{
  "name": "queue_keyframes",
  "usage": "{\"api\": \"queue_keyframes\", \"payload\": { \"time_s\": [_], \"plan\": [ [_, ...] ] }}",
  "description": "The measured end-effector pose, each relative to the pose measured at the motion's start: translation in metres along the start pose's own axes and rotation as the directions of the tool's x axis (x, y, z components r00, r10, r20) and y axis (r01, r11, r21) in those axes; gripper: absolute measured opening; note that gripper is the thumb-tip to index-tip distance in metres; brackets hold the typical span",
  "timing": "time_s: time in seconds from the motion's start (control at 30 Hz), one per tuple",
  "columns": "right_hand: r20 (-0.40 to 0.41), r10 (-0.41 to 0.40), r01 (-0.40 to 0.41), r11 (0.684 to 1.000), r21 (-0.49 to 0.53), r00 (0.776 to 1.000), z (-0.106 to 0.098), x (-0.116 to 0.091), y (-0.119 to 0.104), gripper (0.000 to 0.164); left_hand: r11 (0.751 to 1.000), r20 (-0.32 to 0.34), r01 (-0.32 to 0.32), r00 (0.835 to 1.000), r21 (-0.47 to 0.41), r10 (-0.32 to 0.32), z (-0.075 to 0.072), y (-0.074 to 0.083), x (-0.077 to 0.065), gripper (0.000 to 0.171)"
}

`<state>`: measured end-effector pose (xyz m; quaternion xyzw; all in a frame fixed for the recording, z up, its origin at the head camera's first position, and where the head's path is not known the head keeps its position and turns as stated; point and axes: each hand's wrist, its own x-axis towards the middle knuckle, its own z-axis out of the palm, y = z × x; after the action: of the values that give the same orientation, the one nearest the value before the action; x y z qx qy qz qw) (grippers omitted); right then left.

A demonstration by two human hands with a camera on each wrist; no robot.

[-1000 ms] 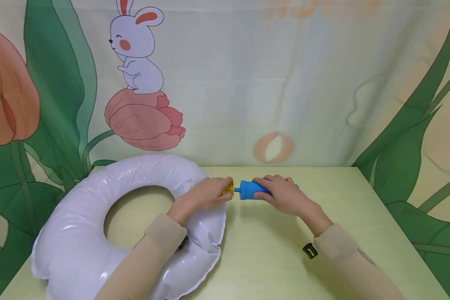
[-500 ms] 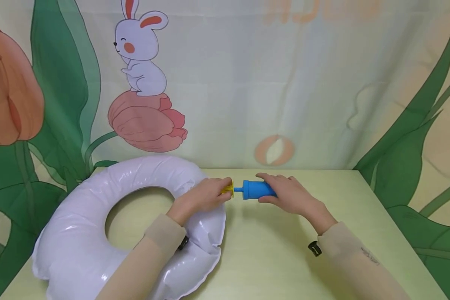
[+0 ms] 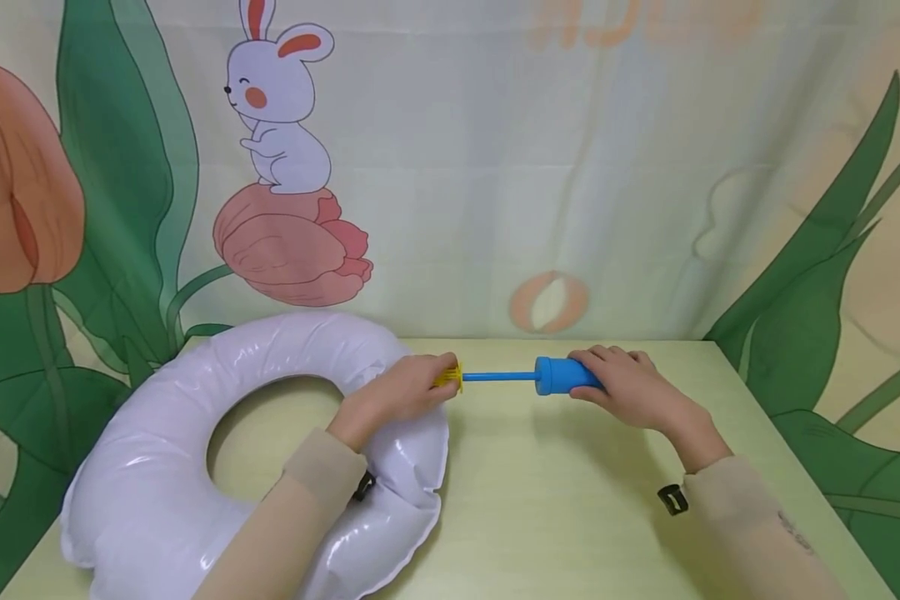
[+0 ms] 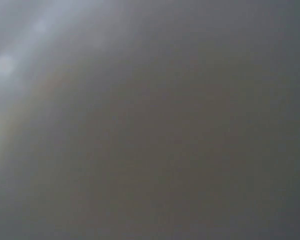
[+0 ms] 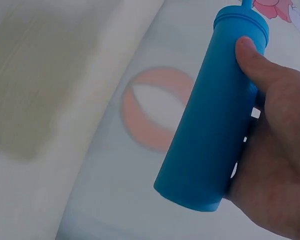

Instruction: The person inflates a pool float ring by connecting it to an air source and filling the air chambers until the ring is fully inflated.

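Note:
A small hand pump with a blue barrel [image 3: 558,376] is held level above the table between both hands. Its thin blue rod [image 3: 498,377] shows at length, ending in a yellow handle [image 3: 459,377]. My left hand [image 3: 401,390] grips that yellow handle, close over the right side of a white inflated swim ring [image 3: 150,425]. Around the barrel curl the fingers of my right hand [image 3: 637,387]. In the right wrist view the thumb [image 5: 257,62] lies along the blue barrel [image 5: 210,115] near its ribbed cap. The left wrist view is only a dark blur.
The swim ring covers the left part of the pale green-yellow table [image 3: 495,517]. Behind the table's back edge hangs a curtain [image 3: 450,167] printed with a rabbit, tulips and leaves. A black clip [image 3: 672,499] sits at the right sleeve.
My right hand has moved to the right with the blue barrel, so much more of the rod shows. The left hand has stayed nearly in place on the yellow handle.

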<state>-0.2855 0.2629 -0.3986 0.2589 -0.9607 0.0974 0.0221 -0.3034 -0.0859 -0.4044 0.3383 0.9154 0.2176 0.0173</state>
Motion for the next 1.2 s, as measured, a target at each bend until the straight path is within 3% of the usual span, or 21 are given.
{"api": "queue_keyframes", "payload": {
  "time_s": [0.37,0.63,0.8,1.0,1.2],
  "plan": [
    [-0.026,-0.055,0.053,0.996,-0.067,0.998,0.008,0.015,-0.020,0.060,0.994,-0.008,-0.053,0.999,0.099,0.054,0.001,0.002,0.002,0.007],
    [-0.018,-0.089,0.086,0.985,-0.147,0.996,0.016,0.039,-0.063,0.058,0.993,0.003,-0.039,0.999,0.112,0.039,0.002,0.010,0.005,0.010],
    [-0.005,-0.096,0.095,0.986,-0.138,0.995,0.018,0.046,-0.079,0.057,0.990,-0.004,-0.003,1.000,0.144,0.003,0.004,0.011,0.004,0.012],
    [-0.018,-0.079,0.078,0.996,-0.054,0.997,0.017,0.043,-0.067,0.058,0.981,-0.023,0.019,1.000,0.192,-0.014,0.006,0.009,0.003,0.016],
    [-0.007,-0.051,0.051,0.998,0.040,0.999,0.008,0.019,-0.038,0.056,0.981,-0.006,0.005,1.000,0.196,-0.004,0.007,0.005,0.001,0.016]
  ]
}}
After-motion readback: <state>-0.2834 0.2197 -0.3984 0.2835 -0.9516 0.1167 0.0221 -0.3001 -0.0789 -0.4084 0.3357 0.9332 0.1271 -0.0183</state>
